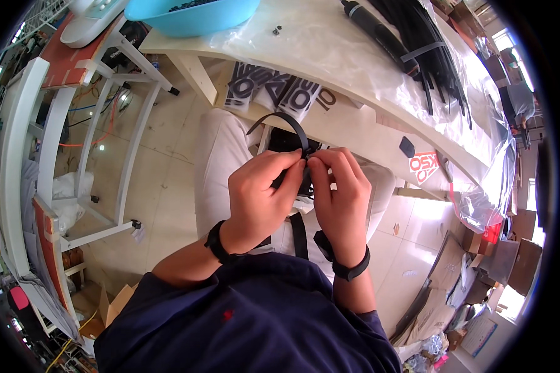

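Observation:
A narrow black strap curves up and to the left out of my pinched fingers, above my lap. Thumb and forefinger of my left hand are closed on it near its lower end. Right beside them, my right hand pinches the same end, the two sets of fingertips almost touching. A small dark piece seems to sit at that end, but the fingertips cover most of it. On the table lie a bundle of similar black straps and a black cylindrical tool, perhaps an electric screwdriver.
A light blue basin of small black parts stands at the far left of the plastic-covered table. Tiny black pieces lie near it. Printed plastic packets rest on the shelf below. A white-legged frame stands left, flattened cardboard right.

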Motion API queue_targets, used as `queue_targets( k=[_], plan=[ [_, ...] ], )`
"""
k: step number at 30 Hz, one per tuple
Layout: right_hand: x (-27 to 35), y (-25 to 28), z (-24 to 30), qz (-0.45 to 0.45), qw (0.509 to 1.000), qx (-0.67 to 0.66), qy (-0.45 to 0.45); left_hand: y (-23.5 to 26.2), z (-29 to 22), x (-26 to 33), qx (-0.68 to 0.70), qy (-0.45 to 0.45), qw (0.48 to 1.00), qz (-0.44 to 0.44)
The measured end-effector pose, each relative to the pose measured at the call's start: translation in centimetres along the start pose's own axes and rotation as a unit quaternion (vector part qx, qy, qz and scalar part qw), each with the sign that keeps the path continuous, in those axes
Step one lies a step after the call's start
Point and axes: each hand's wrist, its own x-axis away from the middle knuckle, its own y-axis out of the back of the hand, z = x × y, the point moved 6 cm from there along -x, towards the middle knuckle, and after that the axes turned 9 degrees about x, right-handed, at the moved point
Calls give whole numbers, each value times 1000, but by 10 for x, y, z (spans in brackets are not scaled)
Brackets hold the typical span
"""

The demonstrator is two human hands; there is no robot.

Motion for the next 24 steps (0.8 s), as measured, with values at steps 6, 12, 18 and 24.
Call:
queue_targets(
  k=[6, 12, 18, 24],
  plan=[
    [-1, 3, 1, -52, 997, -52, 32, 1, 4, -1, 7, 6, 1000, 0],
    [-3, 0, -2, -8, 998, -62, -7, -1, 5, -2, 10, 3, 1000, 15],
    [1, -5, -15, 68, 984, -121, -108, -4, 1, -1, 9, -25, 999, 43],
    [3, -2, -10, 18, 994, -68, -81, -5, 3, 0, 1, 10, 1000, 29]
  ],
)
